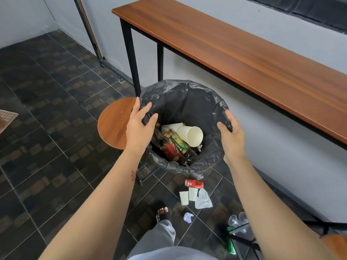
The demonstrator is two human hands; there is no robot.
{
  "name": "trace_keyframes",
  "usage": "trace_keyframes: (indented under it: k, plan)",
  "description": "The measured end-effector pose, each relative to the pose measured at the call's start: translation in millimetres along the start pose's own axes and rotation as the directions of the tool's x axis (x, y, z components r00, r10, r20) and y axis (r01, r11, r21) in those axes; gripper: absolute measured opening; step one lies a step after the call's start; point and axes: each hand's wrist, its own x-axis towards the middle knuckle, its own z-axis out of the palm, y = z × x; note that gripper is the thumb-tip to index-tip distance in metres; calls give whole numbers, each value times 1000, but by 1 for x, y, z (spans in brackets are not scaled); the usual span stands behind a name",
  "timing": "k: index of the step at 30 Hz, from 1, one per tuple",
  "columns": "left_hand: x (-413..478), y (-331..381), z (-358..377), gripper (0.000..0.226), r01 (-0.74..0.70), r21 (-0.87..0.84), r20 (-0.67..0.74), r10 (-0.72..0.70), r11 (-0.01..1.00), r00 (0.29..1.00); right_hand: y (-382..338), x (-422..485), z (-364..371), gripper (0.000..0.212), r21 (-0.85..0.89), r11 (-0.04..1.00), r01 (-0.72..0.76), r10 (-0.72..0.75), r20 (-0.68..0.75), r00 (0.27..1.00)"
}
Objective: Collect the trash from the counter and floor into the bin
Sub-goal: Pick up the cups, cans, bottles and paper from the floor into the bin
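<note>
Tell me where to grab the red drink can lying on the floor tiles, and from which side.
Grip the red drink can across its round body, coming down from above. It lies on its side, ends pointing left and right, so the curved wall faces up and both flanks look free.

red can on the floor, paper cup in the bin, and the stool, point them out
red can [194, 183], head view, middle of its side
paper cup [190, 136], head view, inside of its open mouth
stool [114, 122], head view, bare wooden seat
</note>
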Motion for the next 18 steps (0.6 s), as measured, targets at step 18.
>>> trace_keyframes:
  k: [18]
  plan:
    - [-218,-72,40,40,218,-34,44,-217,975,975,131,-142,-118,52,-160,983,-88,102,81,992]
